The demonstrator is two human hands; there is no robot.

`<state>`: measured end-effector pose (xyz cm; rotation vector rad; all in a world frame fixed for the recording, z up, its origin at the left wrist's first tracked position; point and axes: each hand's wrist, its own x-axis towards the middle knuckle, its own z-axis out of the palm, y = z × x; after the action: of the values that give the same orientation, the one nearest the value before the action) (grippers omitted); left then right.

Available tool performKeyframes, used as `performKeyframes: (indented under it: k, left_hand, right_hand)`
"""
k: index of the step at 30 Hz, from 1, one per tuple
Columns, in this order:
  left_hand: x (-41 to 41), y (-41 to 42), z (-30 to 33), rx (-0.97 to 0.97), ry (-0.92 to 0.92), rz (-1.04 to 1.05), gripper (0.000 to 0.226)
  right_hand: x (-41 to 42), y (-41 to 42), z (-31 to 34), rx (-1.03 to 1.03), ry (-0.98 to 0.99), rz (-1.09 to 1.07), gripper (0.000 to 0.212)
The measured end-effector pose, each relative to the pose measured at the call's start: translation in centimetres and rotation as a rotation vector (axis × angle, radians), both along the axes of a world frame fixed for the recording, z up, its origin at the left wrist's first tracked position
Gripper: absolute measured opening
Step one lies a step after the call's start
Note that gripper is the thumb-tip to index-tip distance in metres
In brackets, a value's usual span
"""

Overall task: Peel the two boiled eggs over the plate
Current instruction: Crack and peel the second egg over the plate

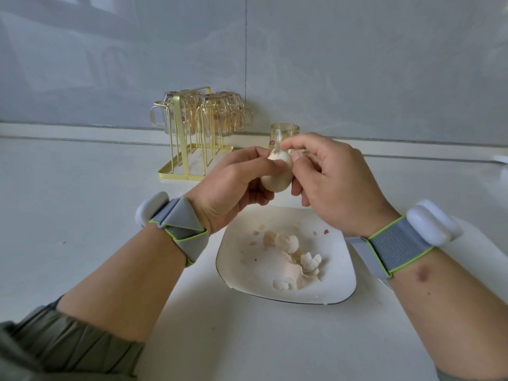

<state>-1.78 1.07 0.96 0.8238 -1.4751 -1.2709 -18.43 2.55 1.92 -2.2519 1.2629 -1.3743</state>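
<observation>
A boiled egg (278, 174), pale brown with its shell partly off at the top, is held above the far edge of a white square plate (343, 281). My left hand (233, 188) grips the egg from the left, fingers curled round it. My right hand (330, 182) pinches at the egg's top with thumb and forefinger. Several pieces of broken eggshell (297, 259) lie in the middle of the plate. A second egg is not in view.
A gold wire rack (189, 149) with upturned glass mugs stands at the back by the grey wall. A single amber glass (284, 132) stands just behind my hands. Both wrists wear grey bands with white pods. White counter lies all around.
</observation>
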Motion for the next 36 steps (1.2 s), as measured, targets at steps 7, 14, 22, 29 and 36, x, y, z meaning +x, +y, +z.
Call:
performKeyframes:
  k: [7,14,22,29,36]
  left_hand:
    - [0.03,0.1,0.04,-0.005,-0.023,0.009,0.029]
    - [0.01,0.19,0.21,0.015,0.011,0.041,0.021]
    - [-0.1,0.56,0.42,0.052,0.046,0.029,0.022]
    - [0.07,0.41,0.43,0.105,0.107,0.038,0.023]
    - [0.45,0.07,0.37,0.112,0.122,0.057,0.03]
  right_hand:
    - [-0.02,0.24,0.17,-0.018,0.019,0.004,0.027]
    - [-0.01,0.23,0.19,-0.013,0.032,-0.011,0.032]
    - [-0.07,0.29,0.33,-0.044,0.021,-0.031,0.033]
    - [-0.01,0.18,0.19,-0.085,0.04,-0.03,0.04]
    - [-0.46,-0.31,0.26,-0.11,0.007,-0.078,0.036]
